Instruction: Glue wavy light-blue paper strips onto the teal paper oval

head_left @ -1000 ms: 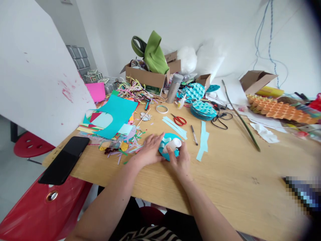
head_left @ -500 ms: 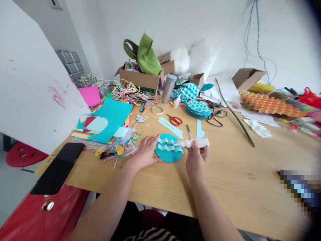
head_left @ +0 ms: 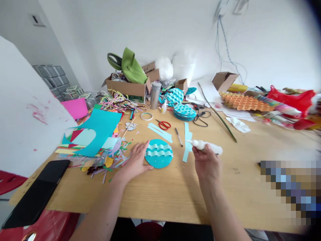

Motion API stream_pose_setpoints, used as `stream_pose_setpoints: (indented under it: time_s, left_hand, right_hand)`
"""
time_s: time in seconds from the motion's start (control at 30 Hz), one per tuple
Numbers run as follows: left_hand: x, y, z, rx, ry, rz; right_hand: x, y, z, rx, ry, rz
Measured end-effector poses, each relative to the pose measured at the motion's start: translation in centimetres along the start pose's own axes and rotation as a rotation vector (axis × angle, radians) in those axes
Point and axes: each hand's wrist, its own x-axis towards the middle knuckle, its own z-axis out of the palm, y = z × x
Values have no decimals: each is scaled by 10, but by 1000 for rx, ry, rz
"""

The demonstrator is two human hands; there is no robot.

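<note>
1. Right hand: closed on white bottle, fingers and thumb around its body. Bottle tilted, nozzle end up and pointing left, toward the loose strips.
2. Left hand: spread wide, thumb and fingers apart, at the left rim of disc. Touching it, not gripping the bottle.
3. Disc: teal, flat on table, between the hands, nearer the left. Two pale wavy bands run across it; small light dots on the bare lower part.
4. Loose strips: pale blue, right of disc, just left of the right hand. More cut strips lie just beyond disc.
5. Pen: between the two strip groups. Scissors, red handles, behind it to the left. Tape ring further left.
6. Disc stack: teal, beyond the pen, black cable just right of it. Flask upright at the back, small bottle beside it.
7. Left side: teal sheet with a rounded cutout, paper scraps near its lower edge, phone at table's left end.
</note>
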Motion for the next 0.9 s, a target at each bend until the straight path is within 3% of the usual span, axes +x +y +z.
stream_pose_setpoints:
  time_s: [0.17, 0.37, 0.6, 0.77, 0.9]
  left_hand:
    - [1, -6, 5, 13, 18, -2]
    - [2, -3, 6, 9, 47, -5]
    - [4, 8, 15, 95, 190, -27]
    - [1, 12, 18, 158, 196, -9]
    - [0, 14, 22, 185, 191, -36]
  right_hand:
    - [10, -24, -33, -100, -42, 38]
    - [9, -22, -49, -139, -31, 96]
    - [16, -7, -22, -136, -172, 187]
    - [36, 19, 8, -141, -376, 420]
    - [55, 45, 34, -169, -556, 487]
